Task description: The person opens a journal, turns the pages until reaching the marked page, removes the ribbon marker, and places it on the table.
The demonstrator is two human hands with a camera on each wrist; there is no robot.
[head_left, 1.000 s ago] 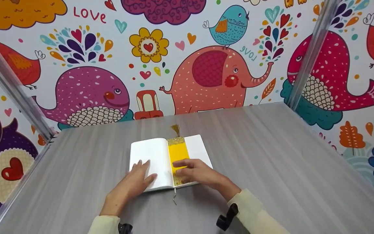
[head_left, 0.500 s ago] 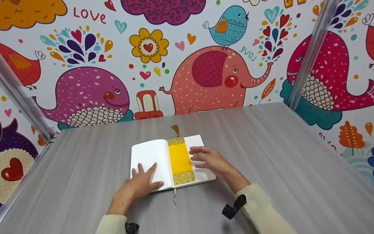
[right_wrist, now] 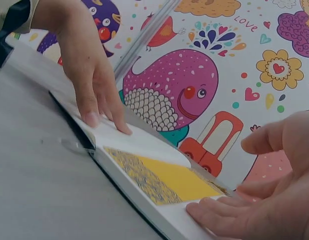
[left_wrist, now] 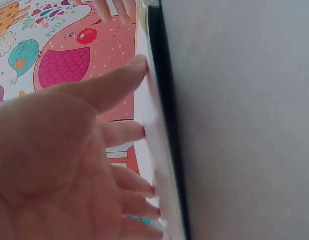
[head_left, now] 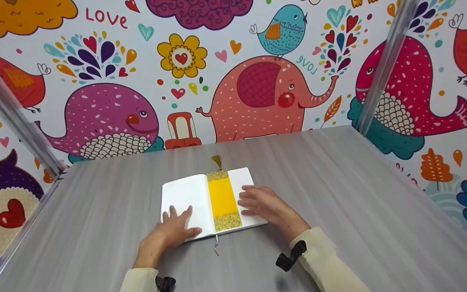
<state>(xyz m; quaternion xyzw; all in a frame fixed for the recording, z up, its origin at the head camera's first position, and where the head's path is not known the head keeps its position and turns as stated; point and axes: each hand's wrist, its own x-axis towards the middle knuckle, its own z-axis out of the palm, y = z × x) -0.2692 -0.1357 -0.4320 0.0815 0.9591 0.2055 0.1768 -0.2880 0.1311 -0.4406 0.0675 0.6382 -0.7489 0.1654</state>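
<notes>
Now right hand (head_left: 262, 202) off bookmark (head_left: 223, 199), on page

**A:** From my remote seat, I log the notebook (head_left: 189, 198): plain white paper pages, matt and smooth; dark cover edge, looks like smooth card or plastic, cannot tell which.

**B:** The bookmark (head_left: 223, 200)?

**A:** Yellow band, matt card by the look; ends speckled gold, glittery and rough. Tassel (head_left: 217, 161) is thread. I note a thin ribbon marker (head_left: 216, 245), cloth.

**B:** Table (head_left: 339, 194)?

**A:** Grey wood-grain laminate, smooth, faint sheen. Corner posts (head_left: 383, 69) brushed metal. Wall panels (head_left: 95, 61) printed, satin. Sleeves (head_left: 326, 263) cream cloth, matt.
</notes>
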